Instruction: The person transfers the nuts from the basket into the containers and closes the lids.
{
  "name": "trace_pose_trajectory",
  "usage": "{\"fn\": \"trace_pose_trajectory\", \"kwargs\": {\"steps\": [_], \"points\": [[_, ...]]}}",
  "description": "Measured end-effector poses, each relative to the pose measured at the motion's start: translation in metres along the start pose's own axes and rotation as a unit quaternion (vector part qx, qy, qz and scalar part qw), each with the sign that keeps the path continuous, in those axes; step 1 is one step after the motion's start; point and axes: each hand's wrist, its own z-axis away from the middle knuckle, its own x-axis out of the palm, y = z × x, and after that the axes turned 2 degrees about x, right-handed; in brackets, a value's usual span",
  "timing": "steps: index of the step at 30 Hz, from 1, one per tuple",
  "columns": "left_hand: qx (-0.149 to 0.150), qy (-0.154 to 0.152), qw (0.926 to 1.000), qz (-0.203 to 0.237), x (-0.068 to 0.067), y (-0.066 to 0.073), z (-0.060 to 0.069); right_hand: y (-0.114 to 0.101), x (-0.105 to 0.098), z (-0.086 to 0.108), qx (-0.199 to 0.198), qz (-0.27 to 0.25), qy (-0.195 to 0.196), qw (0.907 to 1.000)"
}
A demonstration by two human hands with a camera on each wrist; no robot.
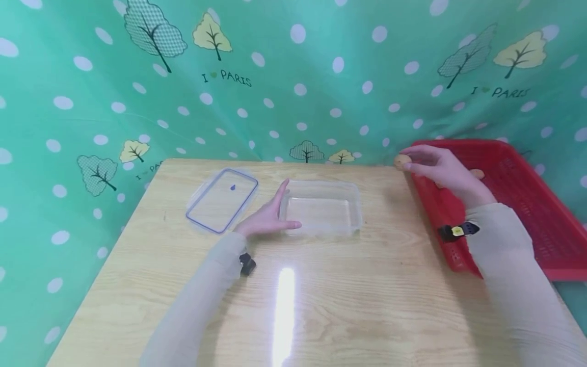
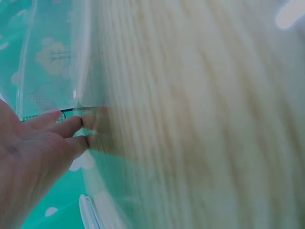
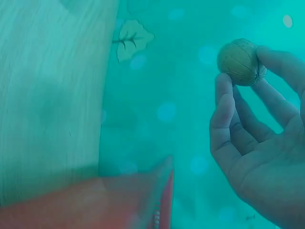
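One walnut (image 1: pixel 402 162) being pinched in fingertips of right grip (image 1: pixel 441 167), upper right of frame, beside red basket (image 1: pixel 513 168), likely for control. Left grip (image 1: pixel 268 215) spreading straight fingers against clear container (image 1: pixel 321 228), mid-frame, likely steadying it. Lid (image 1: pixel 222 201) lying left of centre, leaving container uncovered.

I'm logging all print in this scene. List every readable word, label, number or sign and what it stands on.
"I PARIS", green mark between: cloth, upper left.
"I PARIS", likewise: cloth, upper right.
"I PA", rest unclear: cloth, far left.
Yellow patch, right wrist strap: too small to read.
Lid: blue drop sign, no letters legible.
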Motion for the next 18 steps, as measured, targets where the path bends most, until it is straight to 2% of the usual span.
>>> {"fn": "trace_pose_trajectory", "kwargs": {"steps": [4, 13, 18], "points": [[0.000, 0.000, 1.0000, 0.006, -0.001, 0.000, 0.000, -0.004, 0.013, -0.007, -0.038, -0.004, -0.013, 0.9992], [0.012, -0.001, 0.9998, 0.013, 0.001, 0.000, 0.001, -0.007, 0.047, -0.014, -0.069, -0.042, -0.042, 0.9959], [0.005, -0.001, 0.9999, 0.014, 0.000, 0.001, 0.002, -0.009, 0.065, -0.017, -0.077, -0.058, -0.066, 0.9932]]}}
